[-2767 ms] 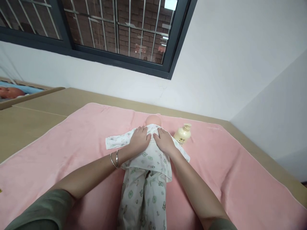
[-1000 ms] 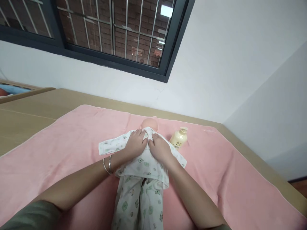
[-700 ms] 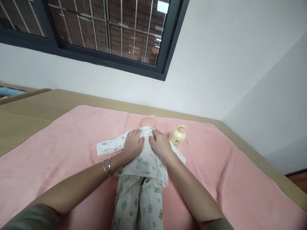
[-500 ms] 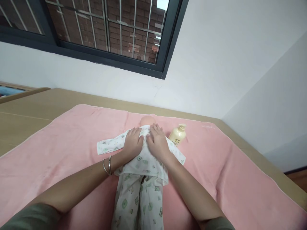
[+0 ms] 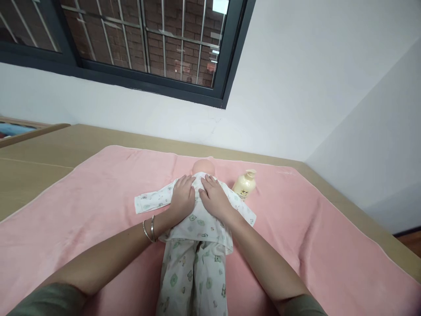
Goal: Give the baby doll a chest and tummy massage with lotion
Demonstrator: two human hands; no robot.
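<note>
Your two hands lie flat on the upper back of a baby doll (image 5: pixel 197 228) stretched face-down along a pink towel (image 5: pixel 82 197), its bare head (image 5: pixel 203 167) pointing toward the wall under the barred window (image 5: pixel 138 39). Your left hand (image 5: pixel 183 197), two thin bangles (image 5: pixel 148 228) at its wrist, rests with fingers together and spread open over the shoulder on its side; your right hand (image 5: pixel 215 200) lies palm-down alongside, fingertips up at the collar of the printed white top (image 5: pixel 200 219). Neither hand grips anything: both press open on the cloth. Over the last few seconds the hands have slid in small strokes across the same patch of the top, the right hand easing slightly toward the centre line so that the two now sit almost touching, while the doll itself has not shifted on the towel. That reads as smoothing or rubbing along the back rather than lifting or turning. A cream pump bottle (image 5: pixel 244 187) lies just beside the doll's outstretched sleeve on your right, untouched, and the tan tabletop (image 5: pixel 39 153) shows beyond the towel's edge.
</note>
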